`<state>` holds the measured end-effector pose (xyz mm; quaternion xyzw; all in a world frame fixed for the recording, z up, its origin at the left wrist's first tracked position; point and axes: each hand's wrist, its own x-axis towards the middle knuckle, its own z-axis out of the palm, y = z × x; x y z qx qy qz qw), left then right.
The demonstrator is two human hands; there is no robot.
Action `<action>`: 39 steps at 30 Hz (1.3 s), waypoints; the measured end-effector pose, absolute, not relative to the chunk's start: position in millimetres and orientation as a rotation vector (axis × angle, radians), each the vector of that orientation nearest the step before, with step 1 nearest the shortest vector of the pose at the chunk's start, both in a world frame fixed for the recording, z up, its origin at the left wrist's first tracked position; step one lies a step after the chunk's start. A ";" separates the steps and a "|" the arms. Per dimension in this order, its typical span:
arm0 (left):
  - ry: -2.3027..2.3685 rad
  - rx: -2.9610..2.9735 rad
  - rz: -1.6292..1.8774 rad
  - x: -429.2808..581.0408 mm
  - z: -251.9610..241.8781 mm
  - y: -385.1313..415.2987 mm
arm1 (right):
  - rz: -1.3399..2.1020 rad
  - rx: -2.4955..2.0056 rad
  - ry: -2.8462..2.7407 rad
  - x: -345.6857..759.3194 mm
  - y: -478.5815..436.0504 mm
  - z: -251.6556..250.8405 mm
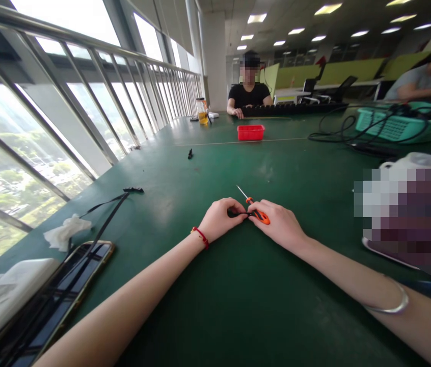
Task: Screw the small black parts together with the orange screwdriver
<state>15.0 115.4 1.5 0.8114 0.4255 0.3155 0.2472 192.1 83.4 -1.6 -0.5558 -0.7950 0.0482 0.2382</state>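
Note:
Over the middle of the green table [185,188], my left hand [223,216] pinches a small black part [234,211], mostly hidden by the fingers. My right hand [276,224] is closed around a screwdriver with an orange and black handle [264,218]. Its thin metal shaft [242,191] points away and to the left, clear of the black part. The fingertips of both hands meet at the black part, so I cannot tell whether the right fingers also grip it.
A phone [81,275], a black strap [110,216] and crumpled tissue [68,232] lie at left. Farther off are a small black piece [190,153], a red tray [250,133] and a bottle [202,112]. A teal basket [385,125] with cables stands right. Two people sit beyond.

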 end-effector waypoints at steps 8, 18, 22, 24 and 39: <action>1.151 2.327 0.923 15.0 1.7 114.8 | 0.137 -1.520 -2.175 192.4 84.1 -3.2; 1.141 2.660 0.782 15.5 5.0 111.4 | 0.140 -1.530 -2.166 191.7 82.8 -0.9; 1.122 2.642 0.807 15.1 5.1 111.1 | 0.150 -1.542 -2.164 191.5 82.4 0.6; 1.116 2.623 0.839 14.8 5.0 111.0 | 0.158 -1.543 -2.163 191.6 82.3 1.1; 1.128 2.573 0.920 12.3 7.1 107.2 | 0.191 -1.424 -2.094 195.1 80.9 1.5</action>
